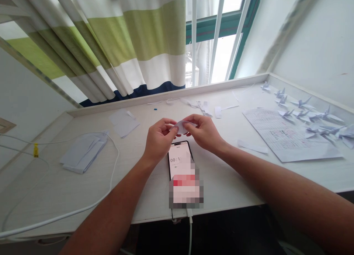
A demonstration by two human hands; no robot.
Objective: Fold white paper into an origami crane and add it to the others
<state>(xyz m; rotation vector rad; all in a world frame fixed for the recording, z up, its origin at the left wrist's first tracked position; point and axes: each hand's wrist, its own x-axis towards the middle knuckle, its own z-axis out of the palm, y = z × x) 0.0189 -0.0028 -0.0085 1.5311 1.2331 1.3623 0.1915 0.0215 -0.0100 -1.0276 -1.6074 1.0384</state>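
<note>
Between my two hands is a small piece of folded white paper (181,127), held up just above the top end of a phone. My left hand (160,137) pinches its left side between thumb and fingers. On the other side, my right hand (204,131) grips it the same way, thumb on the near face. Fingers cover part of the paper, so its full shape is hidden. Below the hands lies the phone (177,152), its screen lit with timer digits and its lower part blurred out.
Several folded paper cranes (301,102) stand at the right, some on a printed sheet (276,137). A paper strip (252,146) lies beside it. Stacked paper (84,152) and loose squares (124,122) are at the left, near a white cable (117,155). Paper scraps (204,107) lie behind my hands.
</note>
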